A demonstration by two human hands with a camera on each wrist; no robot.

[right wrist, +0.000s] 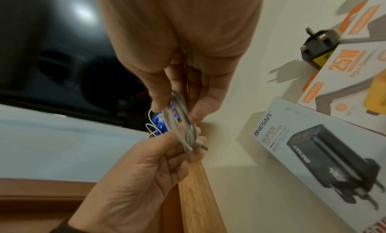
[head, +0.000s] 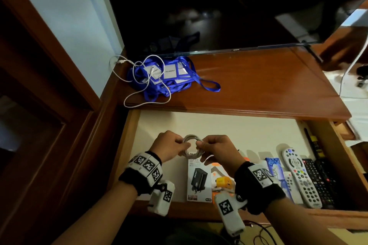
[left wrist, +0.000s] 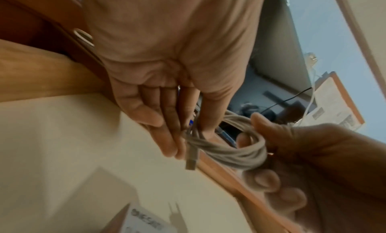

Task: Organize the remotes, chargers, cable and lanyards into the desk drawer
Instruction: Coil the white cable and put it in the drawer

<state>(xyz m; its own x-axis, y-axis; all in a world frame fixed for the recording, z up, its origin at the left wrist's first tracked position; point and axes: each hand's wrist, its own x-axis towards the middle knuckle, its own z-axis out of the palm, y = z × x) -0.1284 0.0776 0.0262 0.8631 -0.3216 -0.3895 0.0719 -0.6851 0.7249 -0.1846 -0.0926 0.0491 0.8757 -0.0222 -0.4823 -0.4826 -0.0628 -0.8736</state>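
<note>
I hold the coiled grey cable [head: 192, 145] over the open drawer [head: 229, 129], my left hand [head: 169, 146] pinching its left side, my right hand [head: 217, 150] its right. Blue lanyards [head: 169, 77] and a white cable [head: 139, 85] lie on the far desk [head: 268, 85].

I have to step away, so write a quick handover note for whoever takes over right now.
Left hand and right hand: both pinch the coiled grey cable, held above the open drawer.

In the drawer: black charger box, orange charger box, blue box, white remote, black remotes.

On the desk top: blue lanyards tangled with a white cable.

Done: remotes and chargers stowed.

Left: lay the coil in the drawer's bare left part, then coil the white cable and move the lanyards in.
</note>
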